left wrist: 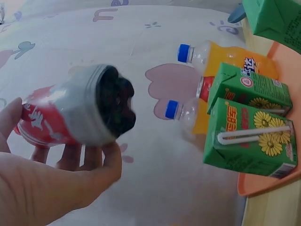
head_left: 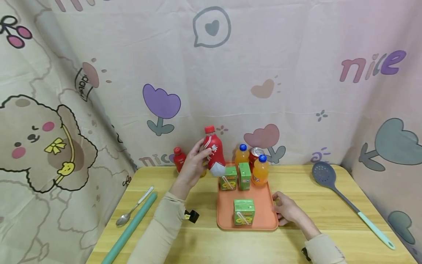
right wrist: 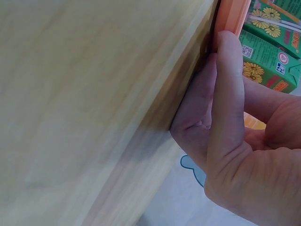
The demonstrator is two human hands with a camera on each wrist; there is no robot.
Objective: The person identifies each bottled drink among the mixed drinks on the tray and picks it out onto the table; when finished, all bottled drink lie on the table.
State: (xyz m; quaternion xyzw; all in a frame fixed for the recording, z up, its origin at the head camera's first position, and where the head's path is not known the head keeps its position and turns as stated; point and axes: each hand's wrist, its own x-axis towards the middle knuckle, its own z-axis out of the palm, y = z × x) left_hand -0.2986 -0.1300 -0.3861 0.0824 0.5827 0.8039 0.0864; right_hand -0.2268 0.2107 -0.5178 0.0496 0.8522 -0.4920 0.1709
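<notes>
My left hand (head_left: pixel 195 165) grips a red drink bottle (head_left: pixel 215 152) with a red cap and whitish base, raised above the back left of the orange tray (head_left: pixel 263 220). In the left wrist view the bottle (left wrist: pixel 61 113) lies tilted in my fingers, its dark underside facing the camera. At the tray's right side my right hand (head_left: pixel 288 209) holds the rim; the right wrist view shows bent fingers and one straighter finger against the tray edge (right wrist: pixel 230 19). Green drink cartons (head_left: pixel 244 212) and orange soda bottles (head_left: pixel 260 171) stand on the tray, with a red can (head_left: pixel 255 154) behind.
Another red bottle (head_left: pixel 179 158) stands at the back left, beside a yellowish item mostly hidden by my left hand. A spoon (head_left: pixel 135 207) and a green rod (head_left: pixel 130 233) lie on the left; a slotted turner (head_left: pixel 343 196) lies on the right. A patterned curtain (head_left: pixel 211 73) hangs behind the table.
</notes>
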